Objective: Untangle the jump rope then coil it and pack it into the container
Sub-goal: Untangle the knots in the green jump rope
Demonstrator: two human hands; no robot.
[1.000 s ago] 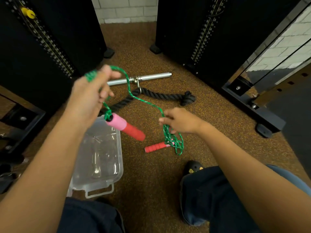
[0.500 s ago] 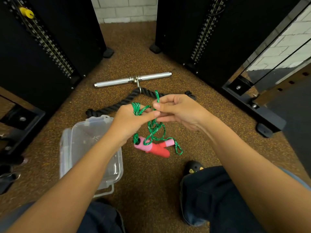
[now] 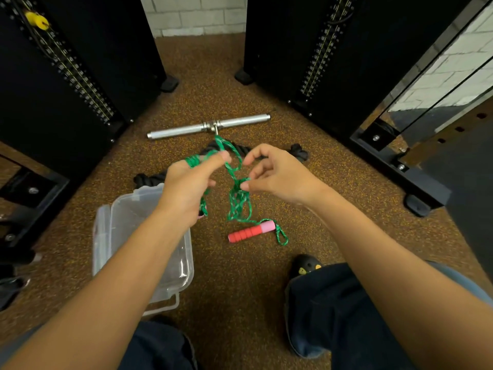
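The green jump rope [image 3: 238,201] hangs in a tangle between my hands. My left hand [image 3: 186,188] holds loops of it wound over the fingers, with the thumb pressing a strand. A bit of the second pink handle peeks out below that hand. My right hand [image 3: 277,174] pinches the rope at the knotty part with thumb and finger. One red and pink handle [image 3: 250,231] lies on the floor below the tangle. The clear plastic container [image 3: 106,236] sits open on the floor under my left forearm.
A steel bar handle [image 3: 240,121] and a thick black rope [image 3: 298,153] lie on the speckled floor ahead. Black weight-stack machines [image 3: 66,84] stand left and right. My knees and a black shoe [image 3: 304,265] are at the bottom.
My hands have moved apart, stretching the tangle wider. The red and pink handle has dropped lower and now lies to the right on the floor. The other handle is mostly behind my left hand.
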